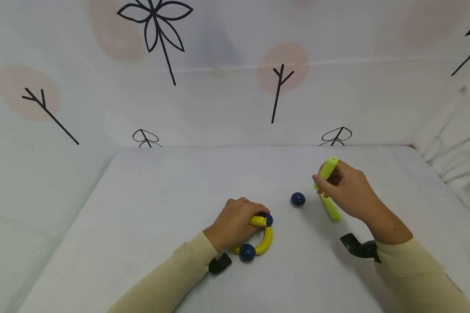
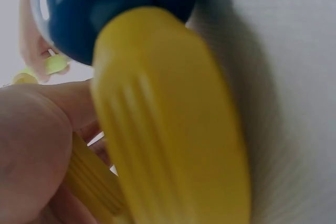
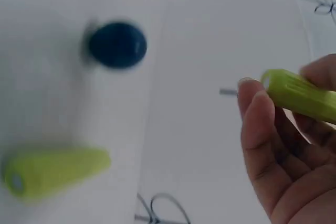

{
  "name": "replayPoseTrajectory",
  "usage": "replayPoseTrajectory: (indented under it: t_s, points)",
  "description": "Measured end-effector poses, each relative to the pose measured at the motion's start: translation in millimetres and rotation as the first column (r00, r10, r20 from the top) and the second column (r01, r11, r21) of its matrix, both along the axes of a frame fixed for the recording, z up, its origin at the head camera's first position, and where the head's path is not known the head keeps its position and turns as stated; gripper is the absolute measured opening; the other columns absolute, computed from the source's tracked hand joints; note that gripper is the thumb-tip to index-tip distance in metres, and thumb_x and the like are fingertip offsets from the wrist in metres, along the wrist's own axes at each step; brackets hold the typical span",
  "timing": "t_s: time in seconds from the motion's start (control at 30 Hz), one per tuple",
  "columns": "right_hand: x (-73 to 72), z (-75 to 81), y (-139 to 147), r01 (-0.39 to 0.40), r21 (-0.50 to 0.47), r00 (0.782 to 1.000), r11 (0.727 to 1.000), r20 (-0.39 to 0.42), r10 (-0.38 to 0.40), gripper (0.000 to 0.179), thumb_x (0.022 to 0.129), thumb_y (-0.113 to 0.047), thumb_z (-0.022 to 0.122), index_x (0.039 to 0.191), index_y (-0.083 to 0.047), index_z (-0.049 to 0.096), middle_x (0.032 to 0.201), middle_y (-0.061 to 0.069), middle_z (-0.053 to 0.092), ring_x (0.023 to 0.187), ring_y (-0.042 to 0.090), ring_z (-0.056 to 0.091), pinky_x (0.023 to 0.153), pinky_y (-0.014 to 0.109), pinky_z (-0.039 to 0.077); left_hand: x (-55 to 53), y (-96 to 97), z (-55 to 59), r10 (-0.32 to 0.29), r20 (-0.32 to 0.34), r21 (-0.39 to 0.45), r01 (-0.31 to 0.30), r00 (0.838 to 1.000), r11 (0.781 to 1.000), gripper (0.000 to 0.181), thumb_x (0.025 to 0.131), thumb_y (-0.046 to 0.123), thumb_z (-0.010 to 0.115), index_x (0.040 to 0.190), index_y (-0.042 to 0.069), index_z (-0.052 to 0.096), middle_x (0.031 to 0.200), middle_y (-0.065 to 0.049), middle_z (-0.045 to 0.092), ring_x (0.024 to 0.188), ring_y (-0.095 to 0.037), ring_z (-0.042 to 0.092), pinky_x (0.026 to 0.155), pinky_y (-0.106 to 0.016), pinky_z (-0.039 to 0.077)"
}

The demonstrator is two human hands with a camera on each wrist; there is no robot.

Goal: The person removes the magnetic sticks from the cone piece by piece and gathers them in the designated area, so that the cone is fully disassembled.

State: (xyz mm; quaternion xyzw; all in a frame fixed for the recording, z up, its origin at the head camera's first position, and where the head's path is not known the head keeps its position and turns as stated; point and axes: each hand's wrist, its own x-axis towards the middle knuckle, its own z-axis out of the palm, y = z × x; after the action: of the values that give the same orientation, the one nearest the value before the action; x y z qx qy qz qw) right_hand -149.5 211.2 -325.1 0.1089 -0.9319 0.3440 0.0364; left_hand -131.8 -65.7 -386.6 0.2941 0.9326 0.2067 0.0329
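My left hand (image 1: 236,221) grips a straight yellow rod (image 1: 258,221) just above a ring of curved yellow rods (image 1: 267,239) and blue balls (image 1: 247,252). Part of that ring is hidden under the hand. Close up in the left wrist view, a yellow rod (image 2: 168,124) meets a blue ball (image 2: 105,14). Raised over the table on the right, my right hand (image 1: 348,189) pinches a lime-green rod (image 1: 329,168) between thumb and fingers. Below it a second lime-green rod (image 1: 330,208) lies on the table, with a loose blue ball (image 1: 297,199) to its left.
The white table (image 1: 172,182) backs onto a pale cloth (image 1: 219,104) printed with black plant drawings and pink spots. Black wrist-worn devices (image 1: 220,264) show at both cream sleeves (image 1: 172,274).
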Motion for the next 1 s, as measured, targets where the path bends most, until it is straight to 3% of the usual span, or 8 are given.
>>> replayPoseTrajectory:
  t_s: [0.13, 0.23, 0.3, 0.5, 0.7, 0.9, 1.0]
  points:
    - [-15.0, -4.1, 21.8, 0.007, 0.108, 0.989, 0.994, 0.144, -0.022, 0.055, 0.097, -0.039, 0.065, 0.128, 0.001, 0.044, 0.089, 0.013, 0.072, 0.069, 0.017, 0.063, 0.062, 0.031, 0.05, -1.0, -0.8, -2.2, -0.001, 0.001, 0.01, 0.001, 1.0, 1.0, 0.029, 0.092, 0.023, 0.074, 0.121, 0.024, 0.072, 0.116, 0.011, 0.074, 0.111, -0.016, 0.064, 0.099, -0.044, 0.045]
    - [-24.7, -11.4, 36.8, -0.03, 0.165, 0.965, 0.986, 0.263, -0.015, 0.078, 0.096, -0.039, 0.066, 0.147, 0.003, 0.023, 0.085, 0.011, 0.069, 0.067, 0.017, 0.061, 0.062, 0.033, 0.048, -1.4, -0.8, -3.1, 0.001, 0.011, 0.013, -0.001, 1.0, 1.0, 0.029, 0.092, 0.023, 0.073, 0.121, 0.025, 0.072, 0.116, 0.011, 0.073, 0.11, -0.016, 0.064, 0.099, -0.044, 0.045]
    - [-29.6, -18.3, 45.5, -0.06, 0.185, 0.949, 0.981, 0.316, -0.002, 0.086, 0.097, -0.036, 0.066, 0.151, 0.004, 0.013, 0.08, 0.007, 0.066, 0.065, 0.017, 0.059, 0.061, 0.033, 0.046, -1.8, -0.4, -3.5, 0.003, 0.019, 0.015, -0.003, 1.0, 1.0, 0.029, 0.092, 0.024, 0.074, 0.121, 0.025, 0.072, 0.116, 0.012, 0.073, 0.111, -0.015, 0.063, 0.098, -0.044, 0.045]
    - [-37.1, -37.4, 62.7, -0.124, 0.159, 0.898, 0.979, 0.437, 0.043, 0.08, 0.099, -0.034, 0.063, 0.148, 0.0, 0.009, 0.075, 0.005, 0.061, 0.063, 0.018, 0.056, 0.061, 0.033, 0.043, -2.0, -0.3, -4.6, 0.002, 0.035, 0.003, -0.002, 0.999, 1.0, 0.03, 0.092, 0.024, 0.073, 0.121, 0.026, 0.072, 0.116, 0.012, 0.073, 0.11, -0.015, 0.062, 0.098, -0.043, 0.045]
    - [-36.0, -46.1, 69.5, -0.206, 0.108, 0.851, 0.973, 0.51, 0.124, 0.065, 0.099, -0.031, 0.062, 0.144, -0.006, 0.022, 0.083, 0.007, 0.06, 0.064, 0.019, 0.055, 0.058, 0.033, 0.046, -2.6, -1.0, -6.5, 0.001, 0.054, 0.004, -0.001, 0.999, 1.0, 0.031, 0.092, 0.024, 0.073, 0.122, 0.027, 0.071, 0.117, 0.013, 0.072, 0.112, -0.015, 0.062, 0.099, -0.043, 0.044]
    - [-39.3, -49.5, 73.5, -0.206, 0.092, 0.86, 0.974, 0.491, 0.135, 0.061, 0.099, -0.032, 0.063, 0.144, -0.007, 0.03, 0.094, 0.011, 0.062, 0.066, 0.019, 0.058, 0.059, 0.035, 0.049, -4.1, -0.6, -4.4, 0.0, 0.049, 0.012, -0.001, 0.999, 1.0, 0.031, 0.092, 0.025, 0.074, 0.123, 0.027, 0.071, 0.116, 0.013, 0.072, 0.11, -0.014, 0.061, 0.1, -0.043, 0.044]
    - [-41.4, -50.5, 75.0, -0.199, 0.076, 0.852, 0.977, 0.506, 0.134, 0.063, 0.098, -0.034, 0.064, 0.144, -0.007, 0.031, 0.095, 0.011, 0.062, 0.066, 0.019, 0.059, 0.06, 0.035, 0.05, -4.6, -0.2, -3.0, -0.003, 0.049, 0.01, 0.003, 0.999, 1.0, 0.031, 0.092, 0.025, 0.074, 0.123, 0.027, 0.071, 0.117, 0.012, 0.072, 0.11, -0.015, 0.062, 0.1, -0.043, 0.044]
